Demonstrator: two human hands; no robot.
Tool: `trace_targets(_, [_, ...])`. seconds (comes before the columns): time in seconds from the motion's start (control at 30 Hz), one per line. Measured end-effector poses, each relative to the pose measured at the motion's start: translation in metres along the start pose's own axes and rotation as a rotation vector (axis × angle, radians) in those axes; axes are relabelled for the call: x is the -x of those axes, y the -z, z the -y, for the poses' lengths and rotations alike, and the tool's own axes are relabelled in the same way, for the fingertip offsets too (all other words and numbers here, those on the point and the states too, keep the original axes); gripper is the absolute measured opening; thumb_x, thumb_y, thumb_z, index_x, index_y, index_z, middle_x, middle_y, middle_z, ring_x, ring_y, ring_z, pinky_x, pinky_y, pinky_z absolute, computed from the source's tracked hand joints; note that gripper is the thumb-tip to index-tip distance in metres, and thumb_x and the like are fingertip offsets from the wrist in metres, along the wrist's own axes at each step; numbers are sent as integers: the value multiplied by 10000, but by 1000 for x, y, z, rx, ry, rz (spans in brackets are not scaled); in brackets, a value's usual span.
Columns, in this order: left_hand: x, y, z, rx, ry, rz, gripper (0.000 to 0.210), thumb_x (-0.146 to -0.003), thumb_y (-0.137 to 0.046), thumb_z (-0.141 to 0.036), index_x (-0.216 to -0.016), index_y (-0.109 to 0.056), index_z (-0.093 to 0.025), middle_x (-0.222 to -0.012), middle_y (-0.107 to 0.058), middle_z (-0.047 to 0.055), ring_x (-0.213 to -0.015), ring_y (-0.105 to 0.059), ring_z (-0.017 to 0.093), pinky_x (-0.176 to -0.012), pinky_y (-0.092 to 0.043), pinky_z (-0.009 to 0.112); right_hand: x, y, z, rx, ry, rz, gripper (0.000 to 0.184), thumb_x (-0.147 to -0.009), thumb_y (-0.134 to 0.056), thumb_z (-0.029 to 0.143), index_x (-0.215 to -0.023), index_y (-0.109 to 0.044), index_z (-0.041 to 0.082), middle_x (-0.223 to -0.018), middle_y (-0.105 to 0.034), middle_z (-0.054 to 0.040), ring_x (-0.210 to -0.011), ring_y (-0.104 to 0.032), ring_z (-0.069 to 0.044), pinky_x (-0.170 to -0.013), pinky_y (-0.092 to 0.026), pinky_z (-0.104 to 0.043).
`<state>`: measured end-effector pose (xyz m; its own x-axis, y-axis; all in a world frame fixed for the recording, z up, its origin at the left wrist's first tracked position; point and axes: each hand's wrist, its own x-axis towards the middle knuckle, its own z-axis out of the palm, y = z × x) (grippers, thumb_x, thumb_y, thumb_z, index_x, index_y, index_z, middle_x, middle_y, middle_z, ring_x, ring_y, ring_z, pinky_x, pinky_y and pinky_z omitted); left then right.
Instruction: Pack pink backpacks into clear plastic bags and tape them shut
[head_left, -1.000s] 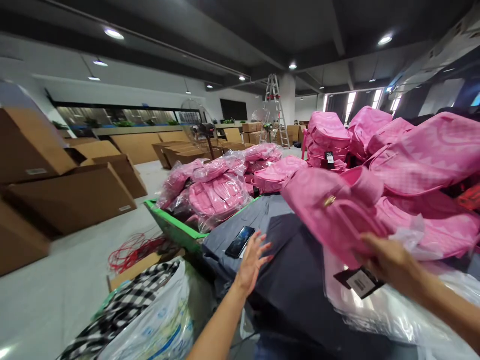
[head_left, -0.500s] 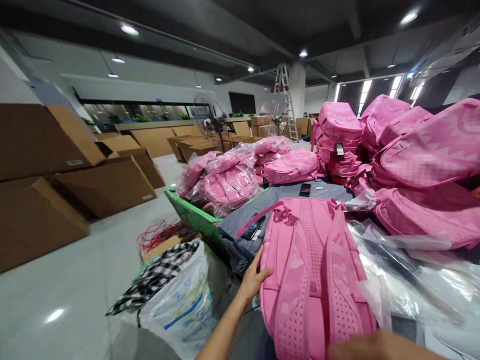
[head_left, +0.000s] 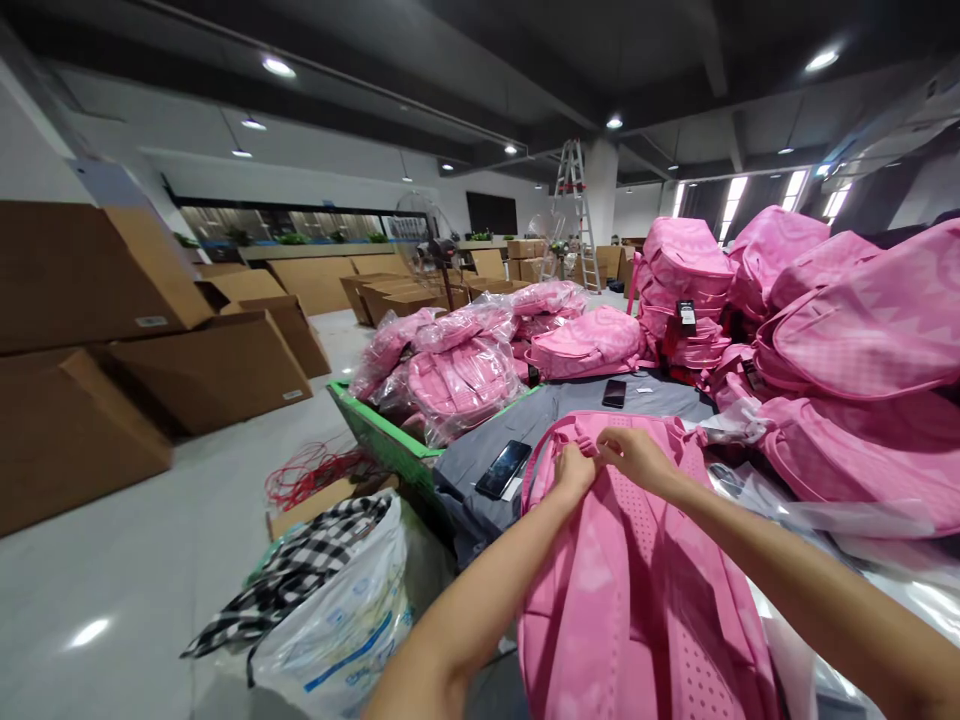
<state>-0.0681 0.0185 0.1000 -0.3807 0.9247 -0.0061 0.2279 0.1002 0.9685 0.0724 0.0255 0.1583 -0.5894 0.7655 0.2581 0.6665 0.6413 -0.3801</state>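
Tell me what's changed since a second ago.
The pink backpack, then held up by the right hand, has come down and lies strap side up. The left hand, then empty, has joined the right near the backpack's top; their exact hold is unclear. The nearer phone and the green bin of plastic-wrapped backpacks stayed put.

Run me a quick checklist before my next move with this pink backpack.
1. Pink backpack turned with its shoulder straps facing up: ok.
2. Left hand at the backpack's upper end: ok.
3. Right hand there too, close beside the left: ok.
4. What the fingers are pinching: cannot tell, the hands hide it.
5. Near phone and far phone uncovered on the dark grey sheet: ok.
6. Backpack's front side: cannot tell, it faces away from view.
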Motion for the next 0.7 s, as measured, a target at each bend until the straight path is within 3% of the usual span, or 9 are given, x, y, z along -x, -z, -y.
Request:
trace_targets(0.17, [7, 121, 22, 169, 71, -86, 144, -570, -702, -130, -667, -614, -190, -578, -593, -44, -573, -572, 142, -575, -406, 235, -23, -17, -7, 37, 69, 80, 168, -846, -581, 66, -902, -718, 146, -804, -697, -67, -727, -636, -189, -636, -393, -261])
trace_targets(0.23, [12, 155, 28, 237, 123, -119, 146, -551, -691, -162, -663, -599, -185, -518, -527, -65, -489, -482, 112, -511, -335, 217, -30, -31, 0, 48, 145, 128, 191, -814, -647, 58, -957, -730, 153, -902, -711, -88, -789, -654, -200, -664, -406, -265])
trace_targets(0.27, [14, 163, 29, 280, 137, -120, 174, -534, -684, -166, -688, -606, -180, -529, -537, -63, -488, -475, 105, -506, -328, 211, -36, -38, 6, 55, 182, 138, 227, -814, -658, 56, -1002, -731, 160, -966, -710, -99, -835, -661, -208, -684, -413, -268])
trace_targets(0.4, [14, 153, 29, 472, 130, -70, 354, -463, -643, -140, -812, -604, -184, -675, -630, -43, -579, -551, 103, -565, -404, 205, -72, -66, 33, 69, 356, 117, 372, -881, -610, 79, -1224, -672, 209, -1116, -669, -97, -951, -650, -204, -756, -438, -272])
trace_targets(0.5, [8, 139, 28, 556, 137, -36, 307, -451, -643, -142, -733, -533, -196, -640, -579, -58, -555, -518, 95, -543, -388, 204, -99, -80, 44, 71, 525, 53, 332, -887, -622, 98, -1203, -654, 195, -1057, -667, -69, -938, -632, -191, -776, -447, -267])
trace_targets(0.6, [3, 139, 30, 585, 139, -32, 283, -461, -641, -149, -692, -486, -204, -605, -518, -76, -524, -452, 81, -514, -340, 198, -111, -86, 48, 79, 519, -20, 259, -892, -579, 61, -1111, -662, 172, -978, -657, -60, -885, -609, -185, -756, -433, -270])
trace_targets(0.7, [6, 137, 32, 589, 129, -41, 268, -456, -592, -159, -694, -479, -208, -602, -492, -81, -523, -415, 79, -505, -311, 197, -114, -84, 56, 150, 553, -58, 272, -951, -565, 114, -1181, -678, 205, -1134, -647, -105, -1011, -582, -220, -860, -424, -327])
